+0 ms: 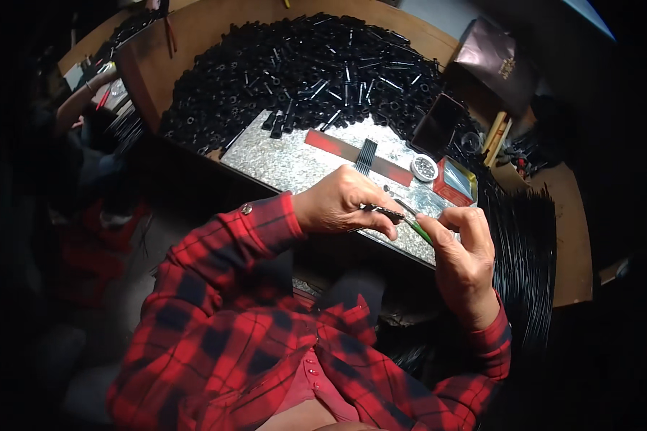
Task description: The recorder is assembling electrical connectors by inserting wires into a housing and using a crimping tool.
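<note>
My left hand (343, 202) is closed round a small bundle of thin black pieces (382, 210), whose ends stick out between thumb and fingers. My right hand (464, 255) pinches a slim metal tool with a green grip (417, 229), which looks like tweezers. The tool's tip lies close to the ends of the black pieces; I cannot tell whether they touch. Just beyond my left hand, a flat row of thin black rods (366, 156) rests across a red and brown bar (325, 145). Both hands are over the front edge of a speckled grey board (269, 159).
A large heap of black tubular parts (302, 72) fills the back. On the right are a round dish of tiny pieces (424, 168), a red box (453, 182), a dark flat device (438, 123), a brown bag (492, 61) and long black strands (521, 251). Another person's arm (75, 106) is far left.
</note>
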Demonstrator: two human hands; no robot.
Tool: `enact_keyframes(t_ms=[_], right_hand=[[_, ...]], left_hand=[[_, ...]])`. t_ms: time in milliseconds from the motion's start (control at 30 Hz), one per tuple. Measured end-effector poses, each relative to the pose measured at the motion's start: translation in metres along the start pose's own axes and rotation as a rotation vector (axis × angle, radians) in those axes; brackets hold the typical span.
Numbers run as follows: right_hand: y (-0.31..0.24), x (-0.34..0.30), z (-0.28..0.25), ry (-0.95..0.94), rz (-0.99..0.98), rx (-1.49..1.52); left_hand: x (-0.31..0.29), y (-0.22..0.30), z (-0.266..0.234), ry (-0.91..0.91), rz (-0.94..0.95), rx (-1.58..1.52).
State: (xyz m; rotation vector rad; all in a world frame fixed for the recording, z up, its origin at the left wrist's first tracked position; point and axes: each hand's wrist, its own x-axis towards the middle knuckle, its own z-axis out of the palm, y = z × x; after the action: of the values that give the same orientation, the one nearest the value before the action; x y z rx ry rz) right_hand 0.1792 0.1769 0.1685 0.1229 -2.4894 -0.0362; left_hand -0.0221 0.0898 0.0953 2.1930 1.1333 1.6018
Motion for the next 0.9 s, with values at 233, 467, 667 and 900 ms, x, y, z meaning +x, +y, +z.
enact_keyframes(t_ms=[233, 467, 667, 900], right_hand=[[-0.017, 0.014, 0.010, 0.010, 0.155, 0.231], [-0.019, 0.023, 0.024, -0.041, 0.114, 0.343], [-0.016, 0.027, 0.018, -0.059, 0.058, 0.366], [-0.028, 0.044, -0.065, 0.093, 0.165, 0.311]], left_hand=[[-0.004, -0.003, 0.002, -0.006, 0.024, 0.081], [-0.040, -0.030, 0.019, -0.177, -0.048, 0.304], [-0.092, -0.066, 0.025, -0.305, -0.078, 0.776], [-0.052, -0.038, 0.027, -0.239, 0.028, 0.588]])
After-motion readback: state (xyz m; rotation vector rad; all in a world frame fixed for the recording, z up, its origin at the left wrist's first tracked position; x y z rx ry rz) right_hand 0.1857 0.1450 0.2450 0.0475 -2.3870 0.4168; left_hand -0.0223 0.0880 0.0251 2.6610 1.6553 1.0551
